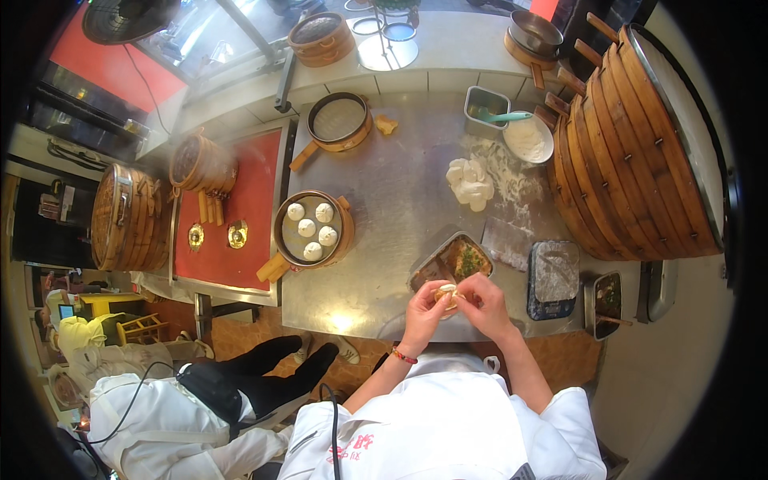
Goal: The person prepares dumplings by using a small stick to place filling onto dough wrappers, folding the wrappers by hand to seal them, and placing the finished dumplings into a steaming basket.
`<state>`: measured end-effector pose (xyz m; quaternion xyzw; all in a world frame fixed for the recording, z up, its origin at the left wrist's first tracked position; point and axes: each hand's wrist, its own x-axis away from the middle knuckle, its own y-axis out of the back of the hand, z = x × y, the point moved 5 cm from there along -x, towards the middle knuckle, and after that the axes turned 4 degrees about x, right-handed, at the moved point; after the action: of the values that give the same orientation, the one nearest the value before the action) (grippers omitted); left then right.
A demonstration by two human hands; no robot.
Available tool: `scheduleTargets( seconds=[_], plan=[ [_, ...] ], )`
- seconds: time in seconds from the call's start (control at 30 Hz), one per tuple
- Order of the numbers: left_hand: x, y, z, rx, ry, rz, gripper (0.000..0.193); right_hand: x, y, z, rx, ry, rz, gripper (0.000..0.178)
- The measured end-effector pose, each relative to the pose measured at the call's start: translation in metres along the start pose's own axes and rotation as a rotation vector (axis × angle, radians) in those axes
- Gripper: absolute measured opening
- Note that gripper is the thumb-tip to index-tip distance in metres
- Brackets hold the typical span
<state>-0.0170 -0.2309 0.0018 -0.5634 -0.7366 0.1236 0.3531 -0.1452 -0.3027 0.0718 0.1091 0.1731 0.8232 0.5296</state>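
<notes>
Close to the table's near edge, my left hand (422, 318) and my right hand (485, 306) meet with bent fingers around a small bun (448, 289) of white dough. Both hands are closed on it, and its lower part is hidden by my fingers. Just beyond them lies a metal tray of filling (470, 261) topped with chopped green bits. Farther left, a round bamboo steamer (346, 232) with a handle holds several pleated white buns (306, 228). A pile of white dough pieces (470, 183) rests on the steel table beyond the tray.
A tall stack of bamboo steamers (628, 152) stands at the right. Near it are a flour bowl (528, 142), a scale (554, 280) and a filling container (606, 302). Another steamer (338, 122) sits at the back. A person in white (160, 420) is at my left.
</notes>
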Motion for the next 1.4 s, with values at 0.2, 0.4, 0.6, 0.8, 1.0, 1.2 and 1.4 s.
scheduleTargets(
  seconds=[0.2, 0.4, 0.6, 0.8, 1.0, 1.2, 1.4],
  plan=[
    [-0.001, 0.003, 0.003, -0.042, -0.008, 0.003, 0.026, 0.0, -0.001, -0.013, 0.087, 0.045, 0.058, 0.009],
    [0.001, -0.002, -0.005, -0.181, -0.066, 0.02, 0.022, -0.006, 0.002, 0.0, 0.015, 0.014, 0.053, 0.009],
    [0.0, -0.002, -0.005, -0.282, -0.066, 0.004, 0.019, -0.002, 0.004, -0.005, 0.119, 0.138, 0.103, 0.008],
    [0.001, -0.005, -0.006, -0.417, -0.018, 0.036, 0.025, -0.007, 0.007, 0.007, 0.093, 0.089, 0.112, 0.009],
    [0.001, -0.005, -0.001, 0.154, 0.23, 0.068, 0.034, -0.002, 0.009, -0.008, 0.073, 0.089, 0.064, 0.008],
    [0.001, -0.003, 0.006, 0.291, 0.247, 0.093, 0.035, 0.005, 0.004, -0.018, -0.08, -0.117, 0.012, 0.008],
    [0.004, -0.001, 0.003, -0.078, 0.038, 0.022, 0.03, 0.006, 0.001, -0.011, 0.126, 0.091, 0.04, 0.008]
  ],
)
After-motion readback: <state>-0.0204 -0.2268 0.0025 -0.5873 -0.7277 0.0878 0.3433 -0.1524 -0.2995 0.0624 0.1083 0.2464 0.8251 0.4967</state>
